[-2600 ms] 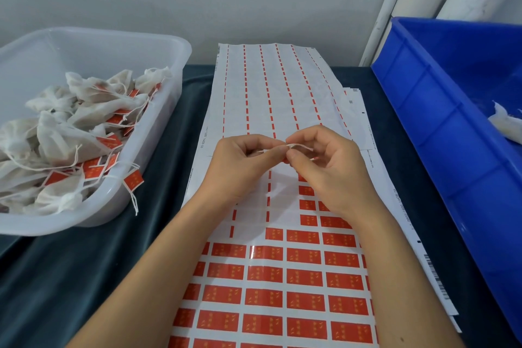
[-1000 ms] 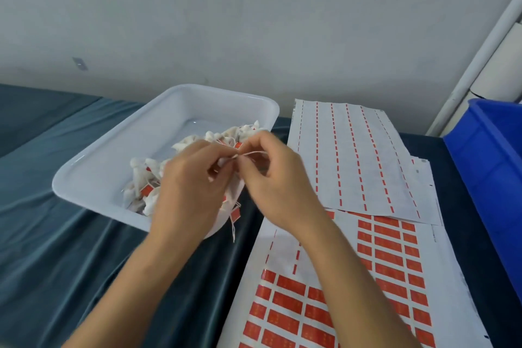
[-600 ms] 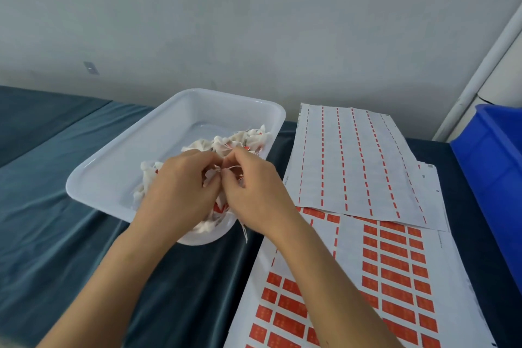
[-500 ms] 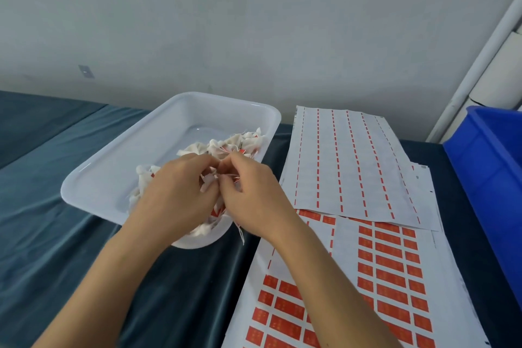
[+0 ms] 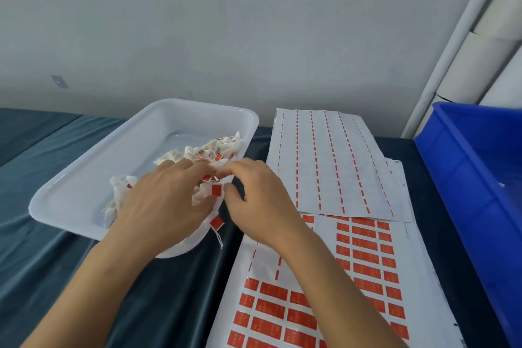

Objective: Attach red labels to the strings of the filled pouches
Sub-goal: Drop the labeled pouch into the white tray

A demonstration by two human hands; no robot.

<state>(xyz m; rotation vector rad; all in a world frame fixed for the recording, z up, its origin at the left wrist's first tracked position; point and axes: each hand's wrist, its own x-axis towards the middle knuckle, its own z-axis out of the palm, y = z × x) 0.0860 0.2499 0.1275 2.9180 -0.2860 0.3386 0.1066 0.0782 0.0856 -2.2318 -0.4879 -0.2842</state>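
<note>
Here, dark blue cloth covers table; grey wall behind.

Smooth, faintly glossy white plastic tray, heaped with pouches of soft, matt, gauzy white cloth tied with thin white string. Dark teal table cover of velvety fabric with a low sheen. Glossy red labels on slick white backing paper; spent sheet of paler, duller paper. Hard, shiny blue plastic bin. Matt painted wall behind.
</note>
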